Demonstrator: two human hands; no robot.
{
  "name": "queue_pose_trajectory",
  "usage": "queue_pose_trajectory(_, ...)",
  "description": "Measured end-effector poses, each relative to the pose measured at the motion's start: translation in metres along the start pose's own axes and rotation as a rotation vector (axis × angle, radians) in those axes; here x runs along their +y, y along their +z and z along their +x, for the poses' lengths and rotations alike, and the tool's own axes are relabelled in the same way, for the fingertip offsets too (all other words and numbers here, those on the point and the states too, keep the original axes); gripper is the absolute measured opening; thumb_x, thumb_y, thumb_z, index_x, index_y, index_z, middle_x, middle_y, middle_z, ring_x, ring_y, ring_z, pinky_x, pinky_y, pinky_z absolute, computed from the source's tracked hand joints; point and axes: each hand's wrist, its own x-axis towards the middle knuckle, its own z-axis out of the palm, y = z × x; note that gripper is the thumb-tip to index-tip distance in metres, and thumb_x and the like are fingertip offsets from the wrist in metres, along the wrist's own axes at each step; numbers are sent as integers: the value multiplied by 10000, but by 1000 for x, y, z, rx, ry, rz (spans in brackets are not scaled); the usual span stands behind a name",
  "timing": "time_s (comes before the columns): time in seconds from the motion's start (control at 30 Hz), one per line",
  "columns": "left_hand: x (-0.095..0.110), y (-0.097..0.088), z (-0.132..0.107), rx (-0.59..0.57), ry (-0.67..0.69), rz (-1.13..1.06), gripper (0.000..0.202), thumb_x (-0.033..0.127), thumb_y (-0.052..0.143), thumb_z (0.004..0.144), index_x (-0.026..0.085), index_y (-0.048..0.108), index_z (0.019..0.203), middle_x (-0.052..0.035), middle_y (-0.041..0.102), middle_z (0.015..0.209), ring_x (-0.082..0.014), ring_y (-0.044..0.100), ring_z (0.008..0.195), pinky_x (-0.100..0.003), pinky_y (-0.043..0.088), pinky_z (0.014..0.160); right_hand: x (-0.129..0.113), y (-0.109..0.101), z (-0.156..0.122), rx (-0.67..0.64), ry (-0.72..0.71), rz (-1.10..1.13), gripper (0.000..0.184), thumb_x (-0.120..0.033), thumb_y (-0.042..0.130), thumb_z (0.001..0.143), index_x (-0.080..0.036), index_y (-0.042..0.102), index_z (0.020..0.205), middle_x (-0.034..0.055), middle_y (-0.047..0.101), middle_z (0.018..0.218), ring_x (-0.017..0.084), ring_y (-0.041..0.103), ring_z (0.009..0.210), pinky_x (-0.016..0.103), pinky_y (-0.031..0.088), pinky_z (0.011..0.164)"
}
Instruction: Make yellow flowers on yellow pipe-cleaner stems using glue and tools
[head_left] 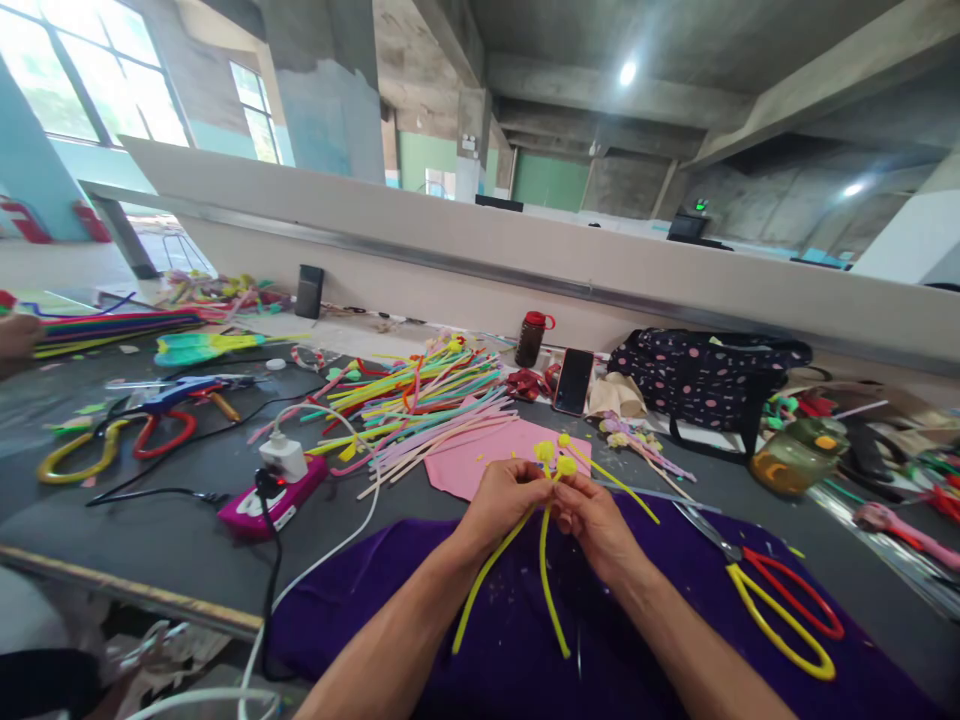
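My left hand [504,495] and my right hand [596,512] meet above a dark purple cloth [360,600]. Both are closed, fingertips pinching yellow pipe cleaners [551,590] just below their curled, fuzzy heads [566,466]. Two yellow stems hang down between my wrists. Another yellow pipe cleaner [619,485] with a small curled head slants off to the right behind my right hand; whether it is held or lying there I cannot tell. Which stem sits in which hand is partly hidden by the fingers. A pink sheet [461,458] lies just beyond my left hand.
Loose pipe cleaners [427,390] spread behind the pink sheet. Scissors [780,605] lie at right, near a bottle [799,455] and a patterned bag [690,375]. A magenta power strip [274,495] with cables sits left. Another person's hand [16,335] shows far left.
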Motion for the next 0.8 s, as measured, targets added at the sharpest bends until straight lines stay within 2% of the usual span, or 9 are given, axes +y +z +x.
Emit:
queue_pose_trajectory(0.13, -6, -3, 3, 21, 5, 3, 109, 216, 627, 566, 139, 560, 525, 56, 468, 419, -56, 345, 381, -196, 233, 397, 5, 0, 0, 1, 13, -34, 273, -328, 716, 612, -152, 593, 780, -29, 533, 601, 72, 459, 471, 172, 279, 399)
queue_pose_trajectory(0.33, -8, -7, 7, 4, -29, -87, 122, 224, 639, 554, 141, 553, 526, 43, 495, 442, -62, 386, 393, -199, 278, 415, 7, 3, -4, -32, -102, -296, 190, -318, 666, 661, -154, 582, 707, -25, 550, 606, 78, 444, 476, 193, 322, 438)
queue_pose_trajectory(0.53, -16, -9, 11, 45, 55, 85, 112, 245, 614, 576, 138, 588, 557, 39, 513, 464, -70, 388, 415, -210, 275, 435, 11, 1, -4, -5, -202, -472, 133, -305, 557, 744, -177, 548, 708, -52, 484, 534, 87, 410, 456, 204, 314, 445)
queue_pose_trajectory(0.67, -23, -12, 14, 113, 183, 323, 133, 263, 570, 622, 147, 633, 600, 11, 577, 527, -111, 478, 493, -222, 314, 484, 7, -5, -5, 50, -408, -850, 157, -315, 499, 802, -187, 583, 769, -21, 526, 607, 113, 455, 516, 222, 333, 491)
queue_pose_trajectory(0.8, -24, -13, 14, 103, 260, 529, 130, 231, 543, 639, 170, 655, 612, 5, 609, 557, -136, 522, 548, -231, 328, 525, 2, -12, -4, 53, -636, -1300, 211, -278, 453, 840, -183, 635, 790, 47, 589, 719, 163, 535, 665, 260, 358, 614)
